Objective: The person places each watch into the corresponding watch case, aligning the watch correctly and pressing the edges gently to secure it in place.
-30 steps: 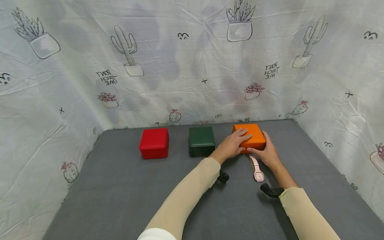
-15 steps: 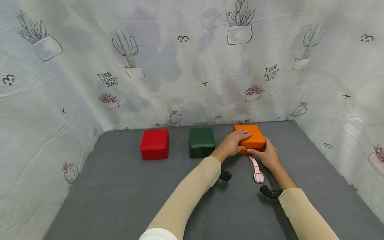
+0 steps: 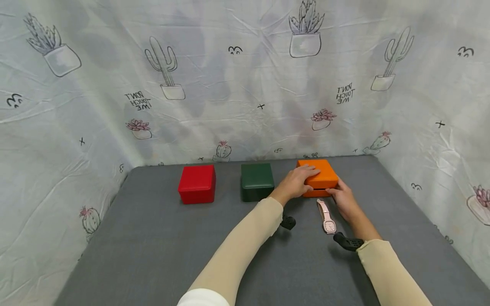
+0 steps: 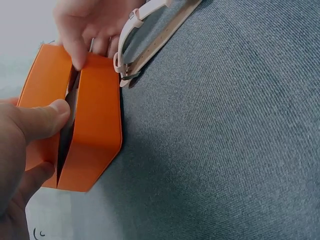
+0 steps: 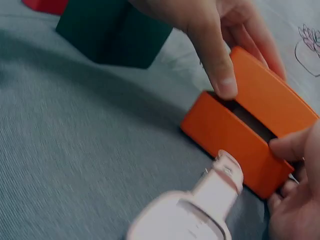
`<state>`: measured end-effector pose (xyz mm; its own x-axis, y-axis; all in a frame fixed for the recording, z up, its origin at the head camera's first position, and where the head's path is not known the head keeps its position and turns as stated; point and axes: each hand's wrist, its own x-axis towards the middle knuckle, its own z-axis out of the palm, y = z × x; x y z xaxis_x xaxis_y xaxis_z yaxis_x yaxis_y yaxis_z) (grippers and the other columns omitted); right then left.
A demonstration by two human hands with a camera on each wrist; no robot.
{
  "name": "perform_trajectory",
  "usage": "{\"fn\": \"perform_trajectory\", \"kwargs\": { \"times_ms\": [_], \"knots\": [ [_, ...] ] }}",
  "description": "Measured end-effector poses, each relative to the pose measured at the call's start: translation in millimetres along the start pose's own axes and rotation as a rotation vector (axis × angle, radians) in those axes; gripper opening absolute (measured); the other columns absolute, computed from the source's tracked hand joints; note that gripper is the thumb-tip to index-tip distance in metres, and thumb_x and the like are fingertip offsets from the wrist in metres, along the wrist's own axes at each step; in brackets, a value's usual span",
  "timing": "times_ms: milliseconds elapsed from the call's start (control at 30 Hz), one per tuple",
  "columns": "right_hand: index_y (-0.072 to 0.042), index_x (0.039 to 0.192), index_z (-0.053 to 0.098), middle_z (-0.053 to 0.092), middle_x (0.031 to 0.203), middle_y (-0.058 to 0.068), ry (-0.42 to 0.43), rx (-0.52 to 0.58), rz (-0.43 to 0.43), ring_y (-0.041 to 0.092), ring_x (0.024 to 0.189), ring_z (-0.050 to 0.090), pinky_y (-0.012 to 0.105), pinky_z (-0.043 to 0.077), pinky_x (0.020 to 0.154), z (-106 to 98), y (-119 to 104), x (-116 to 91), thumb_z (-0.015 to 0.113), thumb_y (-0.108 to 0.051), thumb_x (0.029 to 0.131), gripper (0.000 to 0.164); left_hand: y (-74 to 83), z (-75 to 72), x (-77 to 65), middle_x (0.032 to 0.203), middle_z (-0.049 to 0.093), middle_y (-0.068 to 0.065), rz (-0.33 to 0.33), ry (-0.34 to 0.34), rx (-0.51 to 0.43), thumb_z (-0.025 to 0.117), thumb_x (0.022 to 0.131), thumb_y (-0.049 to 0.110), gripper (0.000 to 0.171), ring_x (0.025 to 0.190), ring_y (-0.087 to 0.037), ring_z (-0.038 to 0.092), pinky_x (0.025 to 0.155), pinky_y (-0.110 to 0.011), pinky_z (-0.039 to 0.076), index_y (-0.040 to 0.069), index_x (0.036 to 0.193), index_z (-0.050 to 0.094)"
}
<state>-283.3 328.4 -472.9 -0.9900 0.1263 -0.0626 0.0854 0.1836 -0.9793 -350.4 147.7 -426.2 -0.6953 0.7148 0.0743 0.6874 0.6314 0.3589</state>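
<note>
An orange box (image 3: 323, 170), a watch case by its look, stands at the back right with its lid slightly raised. A dark gap runs along its front. My left hand (image 3: 294, 182) lies over the lid, its fingers on top and its thumb (image 4: 60, 107) at the lid's front edge. At the right front corner my right hand (image 3: 346, 202) holds the box, thumb tip (image 5: 282, 147) at the gap and fingers by the base's side. Just in front lies a pink wristwatch (image 3: 327, 221), strap end close to the box. The box's inside is mostly hidden.
A dark green box (image 3: 257, 180) stands left of the orange one, and a red box (image 3: 197, 184) farther left, both shut. All rest on a grey cloth-covered table (image 3: 160, 242). A white cactus-print curtain (image 3: 229, 85) hangs behind and at both sides.
The orange lid has risen a little, and a dark gap now shows at the front. My right thumb has moved right along the seam. My left hand stays over the lid.
</note>
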Motion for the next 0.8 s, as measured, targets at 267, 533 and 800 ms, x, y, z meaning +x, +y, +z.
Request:
{"fn": "perform_trajectory", "kwargs": {
  "times_ms": [267, 533, 800],
  "knots": [
    [-0.006, 0.155, 0.015, 0.022, 0.159, 0.018, 0.089, 0.111, 0.048, 0.028, 0.142, 0.022, 0.045, 0.014, 0.123, 11.3, -4.8, 0.3, 0.033, 0.008, 0.094, 0.065, -0.8, -1.7, -0.9, 0.157, 0.033, 0.01, 0.006, -0.025, 0.006, 0.065, 0.092, 0.03, 0.065, 0.146, -0.01, 0.027, 0.118, -0.033, 0.03, 0.035, 0.149, 0.035],
    [-0.008, 0.155, 0.014, 0.023, 0.158, 0.017, 0.097, 0.076, 0.06, 0.026, 0.142, 0.023, 0.044, 0.017, 0.122, 11.0, -6.9, 1.1, 0.035, 0.007, 0.094, 0.066, 0.1, -8.6, 1.6, 0.155, 0.035, 0.009, 0.005, -0.04, -0.007, 0.063, 0.093, 0.03, 0.064, 0.143, -0.011, 0.034, 0.117, -0.033, 0.032, 0.037, 0.149, 0.033],
    [-0.011, 0.155, 0.017, 0.026, 0.157, 0.018, 0.153, 0.036, 0.068, 0.028, 0.139, 0.026, 0.046, 0.018, 0.121, 11.8, -8.4, 0.5, 0.035, 0.006, 0.092, 0.067, -2.9, -11.8, 6.6, 0.151, 0.042, 0.013, -0.002, 0.002, -0.111, 0.065, 0.09, 0.03, 0.064, 0.128, -0.012, 0.05, 0.104, -0.028, 0.045, 0.038, 0.147, 0.037]
  ]
}}
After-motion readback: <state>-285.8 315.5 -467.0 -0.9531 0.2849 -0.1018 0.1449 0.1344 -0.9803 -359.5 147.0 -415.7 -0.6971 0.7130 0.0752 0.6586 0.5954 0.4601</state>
